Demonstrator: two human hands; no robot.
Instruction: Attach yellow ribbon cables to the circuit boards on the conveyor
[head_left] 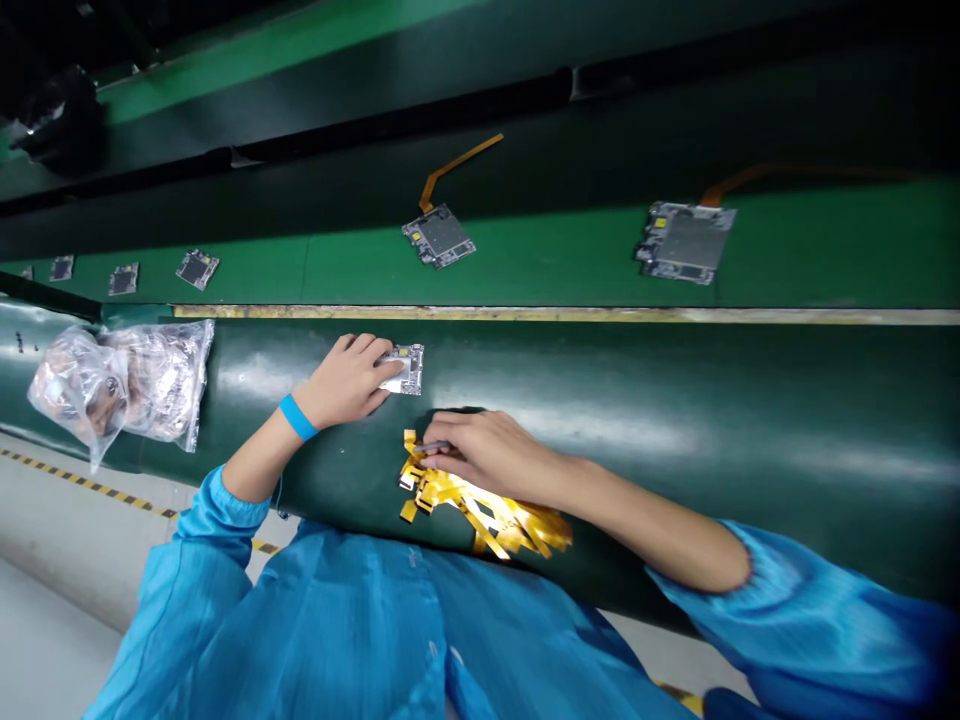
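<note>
My left hand point(346, 382), with a blue band at the wrist, grips a small circuit board point(409, 370) on the green table. The fingers cover the board's left part; its right edge shows. Close by, my right hand point(491, 452) is closed round a thin dark tool, by its look tweezers point(432, 447). Their tip reaches the near end of a pile of gold flex cables point(517, 525). Part of this pile is hidden under the right hand, and I cannot tell whether the tweezers pinch a cable.
Behind the table edge runs a green belt point(337, 270). On it lie two boards with flex cables attached, one in the middle point(441, 238) and another board point(686, 243) at right, plus several smaller-looking boards at left. Clear plastic bags point(161, 385) rest on the table's left.
</note>
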